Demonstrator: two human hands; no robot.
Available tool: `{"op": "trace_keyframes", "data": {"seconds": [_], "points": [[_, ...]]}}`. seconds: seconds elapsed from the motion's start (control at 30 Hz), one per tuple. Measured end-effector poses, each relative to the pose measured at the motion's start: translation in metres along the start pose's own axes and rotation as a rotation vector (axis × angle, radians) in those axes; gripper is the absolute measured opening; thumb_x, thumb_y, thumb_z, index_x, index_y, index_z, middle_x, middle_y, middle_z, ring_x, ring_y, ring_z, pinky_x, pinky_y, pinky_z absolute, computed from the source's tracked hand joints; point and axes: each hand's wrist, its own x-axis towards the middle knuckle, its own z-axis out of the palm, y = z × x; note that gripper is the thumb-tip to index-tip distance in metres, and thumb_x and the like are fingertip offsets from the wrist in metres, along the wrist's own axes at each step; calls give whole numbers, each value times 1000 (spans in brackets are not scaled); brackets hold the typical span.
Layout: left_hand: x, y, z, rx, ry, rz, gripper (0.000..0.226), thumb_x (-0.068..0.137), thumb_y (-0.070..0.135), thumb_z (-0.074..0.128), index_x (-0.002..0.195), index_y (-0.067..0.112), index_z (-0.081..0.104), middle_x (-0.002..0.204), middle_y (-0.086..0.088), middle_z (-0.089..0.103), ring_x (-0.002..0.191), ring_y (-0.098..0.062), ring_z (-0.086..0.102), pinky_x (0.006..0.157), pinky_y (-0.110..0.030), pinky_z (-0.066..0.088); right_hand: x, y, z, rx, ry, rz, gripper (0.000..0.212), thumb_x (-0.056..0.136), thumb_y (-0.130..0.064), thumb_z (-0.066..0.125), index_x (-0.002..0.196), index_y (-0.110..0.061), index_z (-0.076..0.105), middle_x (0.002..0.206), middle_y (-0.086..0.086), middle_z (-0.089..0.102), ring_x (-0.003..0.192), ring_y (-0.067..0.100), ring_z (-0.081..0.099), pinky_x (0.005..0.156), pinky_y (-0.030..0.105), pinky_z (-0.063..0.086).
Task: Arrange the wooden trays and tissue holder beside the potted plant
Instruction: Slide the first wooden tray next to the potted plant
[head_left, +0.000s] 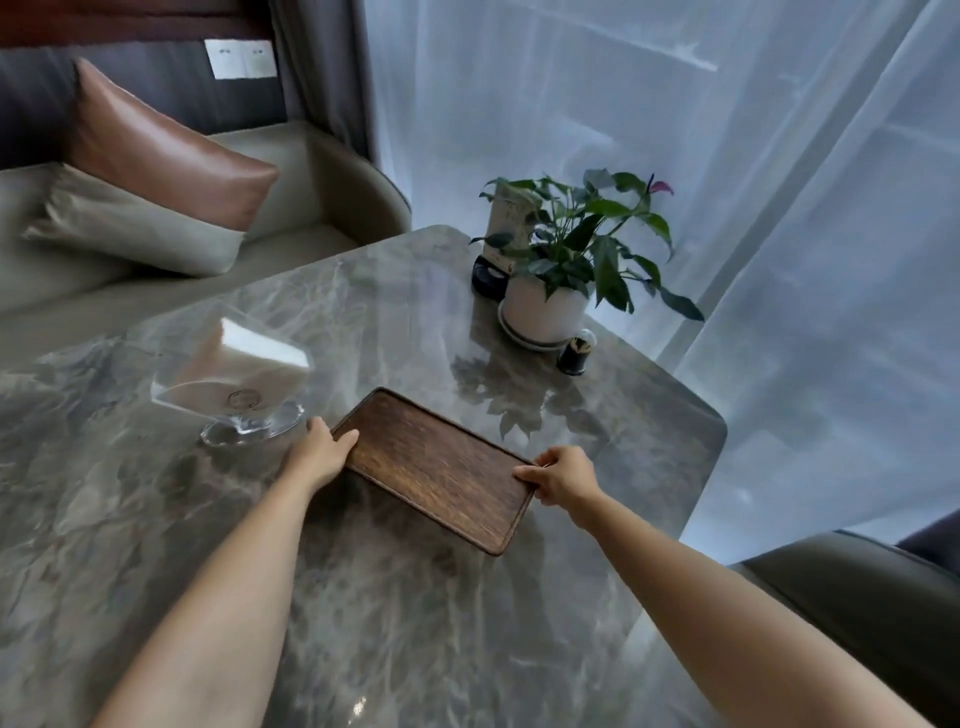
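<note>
A dark wooden tray lies flat on the grey marble table, turned at an angle. My left hand grips its near-left short edge, thumb over the rim. My right hand holds its right edge, fingers curled on the rim. A clear tissue holder with white tissues stands just left of the tray, close to my left hand. The potted plant, green leaves in a white pot on a saucer, stands at the table's far right corner, beyond the tray. Only one tray is in view.
A small dark dome-topped jar stands in front of the pot, and a black stand with a card sits to its left. A sofa with cushions is on the left, a sheer curtain behind, a chair back at lower right.
</note>
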Motion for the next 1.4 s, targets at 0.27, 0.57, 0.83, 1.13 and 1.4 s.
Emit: {"op": "trace_keyframes", "data": {"seconds": [0.27, 0.57, 0.83, 1.13, 1.4], "points": [[35, 85, 29, 83, -33, 11, 63, 91, 38, 54, 134, -3, 31, 138, -26, 48, 126, -40, 46, 103, -43, 39, 74, -1, -56, 62, -9, 19, 28, 79, -8, 71, 63, -10, 48, 61, 5, 54, 45, 11, 50, 34, 13, 43], [91, 138, 55, 123, -86, 36, 82, 78, 47, 68, 133, 0, 31, 136, -22, 50, 123, -39, 50, 98, -44, 43, 150, 0, -78, 38, 0, 56, 30, 82, -10, 68, 64, -12, 45, 60, 3, 51, 46, 12, 47, 34, 14, 40], [130, 153, 72, 135, -35, 59, 74, 76, 44, 72, 125, 0, 38, 127, -26, 55, 115, -39, 54, 92, -44, 45, 197, -2, -73, -40, 7, 79, 32, 82, -15, 69, 62, -14, 44, 57, 5, 50, 46, 15, 46, 49, 25, 46], [152, 170, 75, 171, -53, 67, 83, 77, 43, 71, 135, -2, 32, 136, -27, 48, 125, -39, 47, 102, -45, 42, 215, -9, -69, -38, 86, 85, 37, 82, -13, 69, 57, -14, 41, 57, 6, 51, 49, 20, 52, 61, 38, 52], [157, 175, 80, 317, -25, 71, 75, 82, 52, 59, 128, -3, 35, 136, -26, 49, 126, -39, 47, 106, -48, 34, 218, -12, -67, -79, 117, 81, 36, 81, -16, 70, 62, -16, 40, 82, 17, 60, 50, 19, 54, 56, 34, 53]]}}
